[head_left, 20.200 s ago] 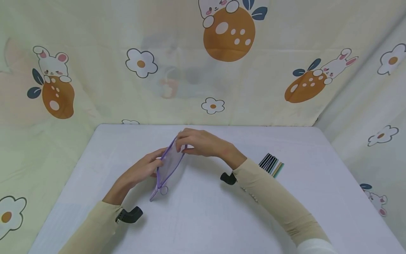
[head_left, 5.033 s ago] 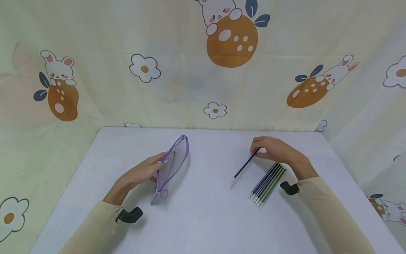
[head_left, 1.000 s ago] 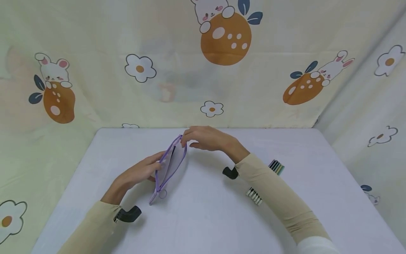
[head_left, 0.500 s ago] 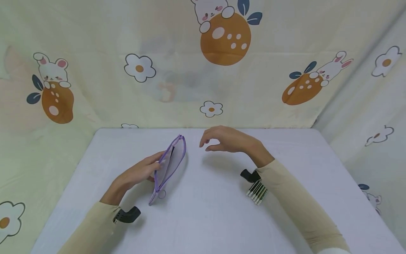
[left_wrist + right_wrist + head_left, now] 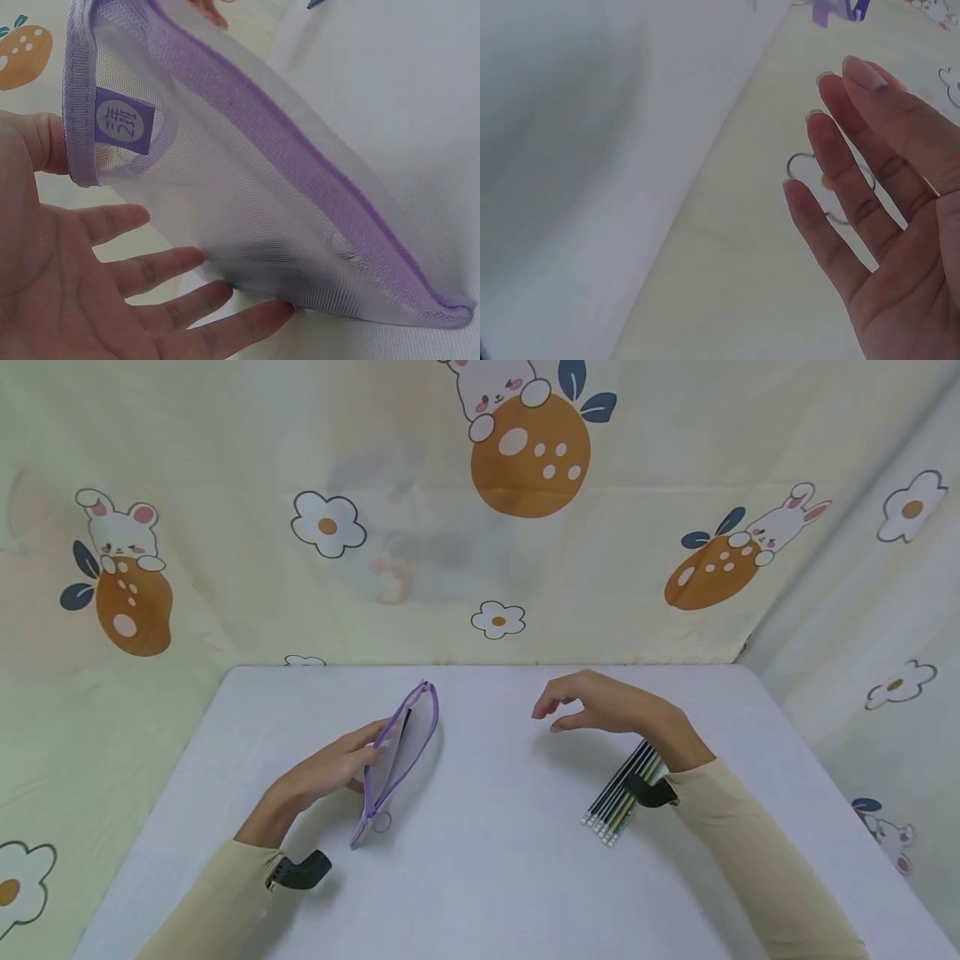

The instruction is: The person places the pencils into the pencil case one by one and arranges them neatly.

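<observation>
In the head view, my left hand [image 5: 326,772] holds a purple-edged mesh zip pouch [image 5: 417,747] on its side, its mouth gaping. A dark pencil [image 5: 406,727] shows inside along the near wall. In the left wrist view the thumb pinches the pouch's purple edge near a woven label [image 5: 125,120], while the fingers of the left hand [image 5: 127,285] spread under the mesh. My right hand [image 5: 592,702] hovers over the table with nothing in it, fingers loosely bent. In the right wrist view the right hand [image 5: 885,195] is bare.
A row of several pencils [image 5: 611,814] with white eraser ends lies at the right, partly covered by the right wrist's camera [image 5: 651,791]. The white table [image 5: 480,877] meets a patterned curtain [image 5: 420,568] at its back edge.
My right hand carried a black pencil from the row about five seconds ago. Since then it has been at the pouch's mouth, then withdrawn rightward, without the pencil. The left hand stays put.
</observation>
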Available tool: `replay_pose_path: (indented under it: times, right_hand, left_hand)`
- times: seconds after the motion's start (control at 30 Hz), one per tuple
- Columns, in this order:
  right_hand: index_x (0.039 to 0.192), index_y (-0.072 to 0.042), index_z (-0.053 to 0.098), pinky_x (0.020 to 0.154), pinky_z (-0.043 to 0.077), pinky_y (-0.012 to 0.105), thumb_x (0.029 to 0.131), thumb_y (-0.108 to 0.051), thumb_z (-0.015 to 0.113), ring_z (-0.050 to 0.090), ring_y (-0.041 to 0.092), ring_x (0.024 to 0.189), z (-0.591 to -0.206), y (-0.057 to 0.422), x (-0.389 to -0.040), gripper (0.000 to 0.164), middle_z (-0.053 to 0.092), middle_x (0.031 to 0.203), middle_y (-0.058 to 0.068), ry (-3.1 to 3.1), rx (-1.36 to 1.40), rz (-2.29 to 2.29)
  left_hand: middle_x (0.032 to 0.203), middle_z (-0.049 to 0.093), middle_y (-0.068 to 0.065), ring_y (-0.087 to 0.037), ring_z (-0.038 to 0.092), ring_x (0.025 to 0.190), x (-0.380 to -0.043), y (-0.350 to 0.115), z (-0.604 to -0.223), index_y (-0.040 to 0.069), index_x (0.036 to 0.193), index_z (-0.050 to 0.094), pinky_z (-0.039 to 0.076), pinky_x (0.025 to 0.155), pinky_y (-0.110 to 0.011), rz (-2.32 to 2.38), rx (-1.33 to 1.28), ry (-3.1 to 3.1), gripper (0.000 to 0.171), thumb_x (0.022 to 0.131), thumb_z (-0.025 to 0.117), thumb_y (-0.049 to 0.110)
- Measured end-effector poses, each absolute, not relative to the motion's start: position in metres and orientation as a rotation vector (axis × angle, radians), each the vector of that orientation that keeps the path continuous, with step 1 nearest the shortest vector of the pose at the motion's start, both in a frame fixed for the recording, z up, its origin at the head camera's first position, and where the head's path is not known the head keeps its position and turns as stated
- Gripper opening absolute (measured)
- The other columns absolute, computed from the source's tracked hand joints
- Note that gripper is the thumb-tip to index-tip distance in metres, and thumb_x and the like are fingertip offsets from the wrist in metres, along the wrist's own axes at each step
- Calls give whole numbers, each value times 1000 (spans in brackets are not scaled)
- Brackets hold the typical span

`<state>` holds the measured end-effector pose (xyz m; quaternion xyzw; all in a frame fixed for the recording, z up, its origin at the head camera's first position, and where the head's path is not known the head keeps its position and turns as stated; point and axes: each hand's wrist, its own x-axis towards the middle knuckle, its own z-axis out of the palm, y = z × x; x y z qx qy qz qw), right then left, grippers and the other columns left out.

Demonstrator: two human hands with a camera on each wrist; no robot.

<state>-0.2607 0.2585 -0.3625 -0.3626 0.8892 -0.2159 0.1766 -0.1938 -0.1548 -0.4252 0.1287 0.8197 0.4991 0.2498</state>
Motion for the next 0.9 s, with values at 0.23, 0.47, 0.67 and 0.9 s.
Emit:
replay_pose_path:
  times: [0.23, 0.47, 0.67, 0.9]
  right_hand:
    - [115, -30, 73, 104, 51, 46, 87, -16, 80, 62, 13, 112, -372, 286, -260, 31, 69, 114, -14, 2514, -895, -613]
    - [117, -19, 73, 105, 48, 54, 88, -9, 78, 61, 29, 117, -386, 316, -262, 32, 70, 117, 2, 2484, -810, -627]
    - [113, -19, 73, 103, 49, 55, 89, -7, 76, 60, 29, 116, -395, 339, -259, 27, 70, 113, -1, 2495, -730, -591]
    - [108, -22, 73, 99, 51, 49, 91, -6, 74, 59, 24, 112, -406, 358, -257, 23, 70, 108, -5, 2488, -664, -561]
  left_hand:
    - [167, 21, -18, -42, 38, 137, -194, -157, -426, 14, 163, 21, 56, 87, -49, 1369, 361, 2221, 67, 99, 40, 16]
    - [167, 20, -19, -42, 36, 139, -194, -158, -426, 12, 164, 19, 56, 88, -49, 1363, 377, 2223, 67, 100, 39, 16]
    - [168, 19, -14, -40, 36, 141, -195, -156, -427, 15, 164, 20, 56, 88, -47, 1367, 359, 2219, 65, 101, 39, 16]
    - [168, 20, -14, -39, 37, 140, -195, -158, -427, 15, 164, 19, 56, 88, -47, 1364, 353, 2222, 66, 101, 39, 17]
